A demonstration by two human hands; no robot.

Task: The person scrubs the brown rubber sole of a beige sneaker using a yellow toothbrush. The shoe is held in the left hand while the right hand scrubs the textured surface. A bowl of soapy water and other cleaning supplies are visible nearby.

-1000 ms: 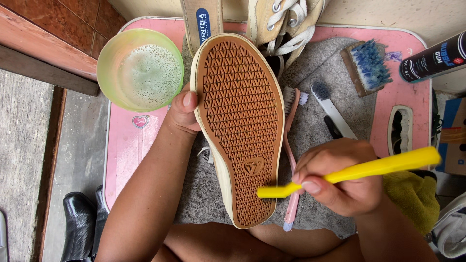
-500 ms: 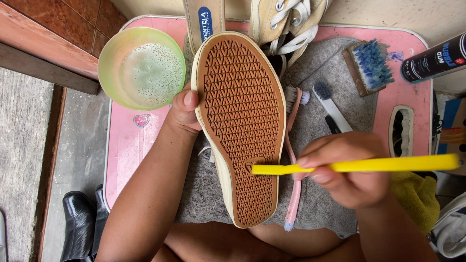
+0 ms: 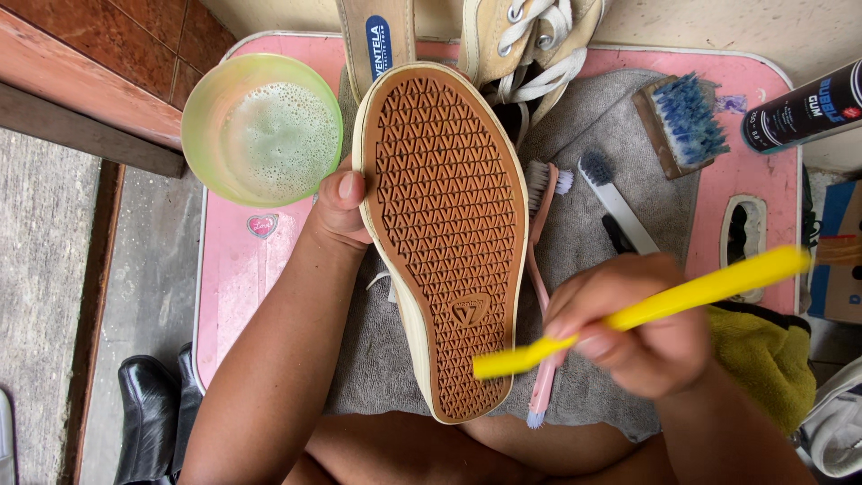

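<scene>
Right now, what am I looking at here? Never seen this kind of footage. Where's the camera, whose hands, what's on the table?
There is no machine here. A person wears one camera on the head, looking down at their own two bare hands.

The left hand grips the edge of a shoe turned sole up, so the brown patterned sole faces the camera. The right hand holds a yellow brush with its tip on the heel end of the sole.

They work over a grey towel on a pink table. Also there: a green bowl of foamy water, a pink toothbrush beside the shoe, a blue-bristled scrub brush, a dark spray can, a second, laced shoe and a yellow-green cloth.
</scene>
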